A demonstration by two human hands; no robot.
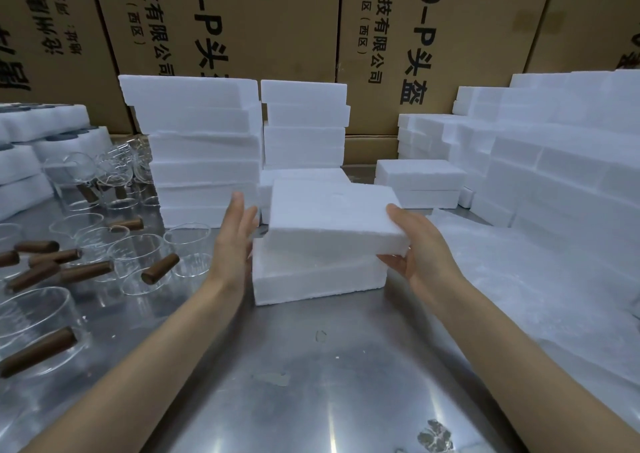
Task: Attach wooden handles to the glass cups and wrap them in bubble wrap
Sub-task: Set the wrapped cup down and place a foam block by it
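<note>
At centre frame, a grainy white foam lid [329, 217], a flat rectangular slab, sat tilted over a matching foam box [311, 279] on the scuffed steel table [329, 383]. The right hand [415, 248] pinched the lid's right end, thumb above, fingers beneath. The left hand [235, 234] stood flat and straight-fingered beside its left end. At lower left, clear glass cups [135, 255] carried smooth brown wooden handles [160, 268], mostly angled toward the lower left.

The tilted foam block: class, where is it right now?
In the head view, the tilted foam block sits centre, atop another foam block, between the left hand and right hand.
</note>
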